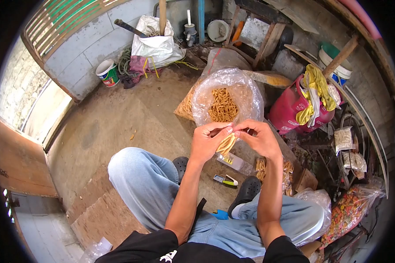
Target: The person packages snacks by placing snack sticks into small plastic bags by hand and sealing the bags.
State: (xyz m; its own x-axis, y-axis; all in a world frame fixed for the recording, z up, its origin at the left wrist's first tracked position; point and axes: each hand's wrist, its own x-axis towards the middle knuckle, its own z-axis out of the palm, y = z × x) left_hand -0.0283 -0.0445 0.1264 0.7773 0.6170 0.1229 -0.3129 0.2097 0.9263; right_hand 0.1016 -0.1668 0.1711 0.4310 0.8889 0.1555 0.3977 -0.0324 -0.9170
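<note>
My left hand and my right hand meet in front of me, fingertips pinching the top of a small clear plastic bag. Stick-shaped fried snacks fill the lower part of that bag. Just beyond my hands stands a large open clear plastic bag, with many brown snack sticks inside. Below my hands, a pack of clear plastic lies on the floor. Near it is a small green and black tool whose kind I cannot make out. Several filled snack packets lie beside my right forearm, partly hidden by it.
Pink gas cylinders stand on the right, draped with yellow gloves. A bag of colourful snacks is at lower right. A white sack and a paint bucket stand by the back wall. Wooden boards lie at left.
</note>
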